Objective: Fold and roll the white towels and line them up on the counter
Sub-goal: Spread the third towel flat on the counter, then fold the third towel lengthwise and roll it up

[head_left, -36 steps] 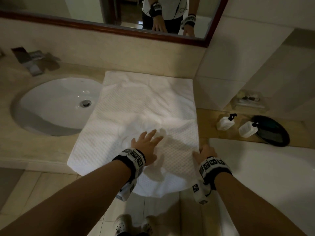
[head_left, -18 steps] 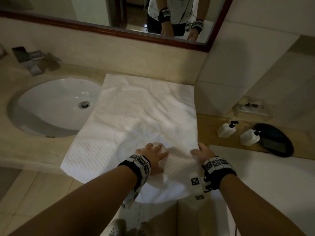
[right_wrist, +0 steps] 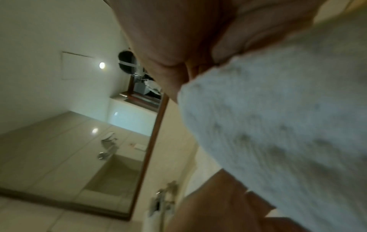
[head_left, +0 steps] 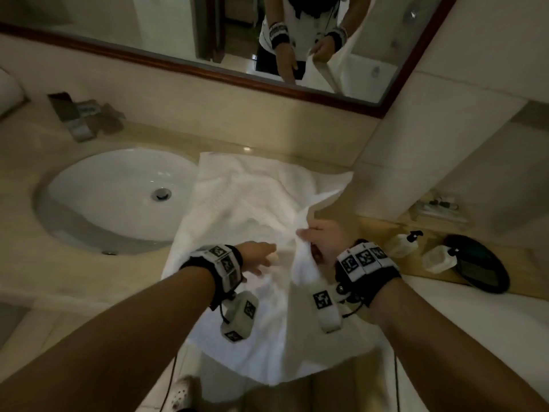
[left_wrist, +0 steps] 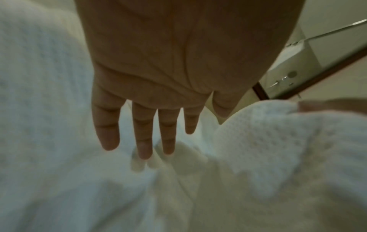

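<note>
Lifting the right edge of the white towel (head_left: 243, 209) off the table (head_left: 26, 162), the right hand (head_left: 323, 239) now pinches that edge between thumb and curled fingers (right_wrist: 228, 50), where half a second ago it only rested at the towel's right border with the cloth lying flat. That side of the cloth has come up and peeled leftward, baring a strip of table on the right, beside the wall. The left hand (head_left: 258, 257) has slid nearer and now lies just left of the raised flap, its fingers (left_wrist: 108, 133) straight and slightly spread above the middle of the cloth; whether they press it or hover just over it I cannot tell

The towel itself still covers the table just right of the sink (head_left: 118, 197), its far edge near the backsplash under the mirror (head_left: 148, 34), its near end hanging over the table's front edge toward the floor. Two small pump bottles (head_left: 436, 258) and a dark round tray (head_left: 478, 263) sit well to the right, apart from the cloth

By my reading, this marks the start of the first lengthwise fold: right side carried over toward the left while the left hand marks the crease line. No roll is formed yet, and no finished towels stand lined up in view, so the task looks to be at an early stage
</note>
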Demonstrator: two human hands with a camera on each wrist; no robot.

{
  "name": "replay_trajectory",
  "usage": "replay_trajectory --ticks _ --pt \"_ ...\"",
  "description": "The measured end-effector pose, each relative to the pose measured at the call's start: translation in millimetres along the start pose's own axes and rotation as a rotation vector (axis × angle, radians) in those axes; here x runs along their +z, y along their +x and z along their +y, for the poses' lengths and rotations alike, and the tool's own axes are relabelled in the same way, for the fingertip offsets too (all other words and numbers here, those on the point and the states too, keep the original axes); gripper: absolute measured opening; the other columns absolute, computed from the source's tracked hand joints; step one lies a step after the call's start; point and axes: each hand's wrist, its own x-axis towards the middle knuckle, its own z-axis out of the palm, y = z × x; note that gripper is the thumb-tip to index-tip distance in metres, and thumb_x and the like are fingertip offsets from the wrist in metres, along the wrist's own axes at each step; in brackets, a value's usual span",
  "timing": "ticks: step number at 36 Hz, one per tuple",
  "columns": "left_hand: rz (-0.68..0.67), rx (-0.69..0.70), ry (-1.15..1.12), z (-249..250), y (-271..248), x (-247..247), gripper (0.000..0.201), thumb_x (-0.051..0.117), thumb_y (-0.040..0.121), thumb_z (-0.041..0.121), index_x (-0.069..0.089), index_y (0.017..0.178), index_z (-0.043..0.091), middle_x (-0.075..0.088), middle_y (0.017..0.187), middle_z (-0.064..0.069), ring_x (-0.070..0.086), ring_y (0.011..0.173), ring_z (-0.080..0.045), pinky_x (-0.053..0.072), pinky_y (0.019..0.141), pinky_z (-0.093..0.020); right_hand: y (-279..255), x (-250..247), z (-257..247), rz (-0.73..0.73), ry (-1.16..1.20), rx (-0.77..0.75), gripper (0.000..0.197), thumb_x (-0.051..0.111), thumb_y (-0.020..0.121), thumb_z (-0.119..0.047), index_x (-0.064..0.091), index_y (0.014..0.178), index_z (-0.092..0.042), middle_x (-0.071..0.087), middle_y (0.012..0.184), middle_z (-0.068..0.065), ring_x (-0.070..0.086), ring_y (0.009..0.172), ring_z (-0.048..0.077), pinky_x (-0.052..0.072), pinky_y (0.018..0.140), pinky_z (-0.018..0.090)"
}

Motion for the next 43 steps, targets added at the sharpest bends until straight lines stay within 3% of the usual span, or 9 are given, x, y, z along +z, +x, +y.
replay_trajectory --ticks 7,12,15,18,21,26,36,40,43 --pt "0.115 -0.191 -0.095 -76.7 -12.4 -108.5 0.067 0.02 0.101 0.053 0.064 0.08 0.007 0.07 0.085 -0.009 0.063 0.072 -0.027 0.04 0.061 -0.024 10.2 134.7 -60.4 -0.277 -0.005 -0.046 0.029 0.061 0.091 -0.022 0.05 0.066 -0.011 0.046 0.05 0.003 0.046 0.043 0.016 0.043 0.045 0.029" --pt "0.192 -0.251 -0.269 -138.4 3.1 -155.4 0.075 0.026 0.092 0.067 0.066 0.098 0.003 0.073 0.087 -0.016 0.07 0.082 -0.036 0.051 0.068 -0.032 21.1 225.9 -53.5 -0.502 -0.091 0.156 0.009 0.052 0.094 -0.022 0.057 0.088 -0.02 0.061 0.071 0.005 0.061 0.057 0.02 0.053 0.053 0.028" --pt "0.156 -0.267 -0.474 -159.0 19.1 -161.5 0.088 0.043 0.077 0.08 0.06 0.112 0.0 0.069 0.104 -0.024 0.067 0.094 -0.04 0.056 0.082 -0.045 36.7 244.4 -36.7 -0.396 -0.529 0.065 0.028 0.049 0.094 -0.019 0.057 0.121 -0.019 0.061 0.119 0.007 0.061 0.106 0.026 0.051 0.09 0.033" --pt "0.077 -0.254 -0.455 -158.3 17.0 -158.6 0.077 0.066 0.071 0.067 0.061 0.104 -0.002 0.066 0.091 -0.02 0.066 0.08 -0.033 0.058 0.079 -0.044 46.9 236.6 -34.2 -0.192 -0.895 -0.094 0.03 0.041 0.097 -0.02 0.054 0.124 -0.013 0.052 0.128 0.011 0.05 0.122 0.032 0.04 0.105 0.042" --pt "0.135 -0.174 -0.163 -152.3 11.6 -158.7 0.029 0.061 0.089 0.018 0.059 0.109 -0.003 0.063 0.08 -0.017 0.062 0.062 -0.028 0.058 0.07 -0.04 60.3 219.6 -22.3 -0.04 -0.977 -0.148 0.05 0.045 0.096 -0.019 0.032 0.143 -0.013 0.03 0.148 0.014 0.034 0.133 0.034 0.028 0.112 0.039" --pt "0.036 -0.098 -0.037 -136.4 12.3 -152.1 0.038 0.05 0.09 0.001 0.05 0.128 0.004 0.06 0.12 -0.02 0.063 0.101 -0.036 0.054 0.089 -0.045 70.6 208.0 4.5 0.043 -0.968 -0.107 0.056 0.047 0.092 -0.019 0.028 0.145 -0.022 0.025 0.148 0.008 0.033 0.13 0.032 0.036 0.107 0.04" --pt "-0.05 0.016 0.116 -74.4 45.0 -100.1 0.043 0.056 0.087 0.013 0.049 0.13 0.01 0.06 0.121 -0.014 0.062 0.105 -0.032 0.056 0.087 -0.044 86.9 116.5 17.9 0.113 -0.843 0.147 0.064 0.054 0.084 -0.039 0.025 0.139 -0.023 0.031 0.142 0.011 0.033 0.131 0.035 0.033 0.107 0.043" --pt "0.12 0.096 0.291 -48.0 57.8 -95.9 0.017 0.06 0.089 0.017 0.05 0.103 0.012 0.056 0.09 -0.006 0.058 0.075 -0.021 0.05 0.056 -0.028 106.5 73.9 22.1 0.142 -0.726 0.182 0.071 0.038 0.085 -0.048 0.013 0.147 -0.024 0.039 0.143 0.009 0.042 0.128 0.029 0.036 0.107 0.036" --pt "0.272 0.167 0.519 -34.0 69.4 -99.9 0.015 0.059 0.087 0.029 0.05 0.092 0.018 0.054 0.089 -0.003 0.051 0.078 -0.021 0.039 0.065 -0.027 116.1 37.6 21.5 0.176 -0.705 0.169 0.047 0.053 0.091 -0.022 0.041 0.135 -0.01 0.053 0.129 0.014 0.053 0.116 0.031 0.042 0.091 0.03"
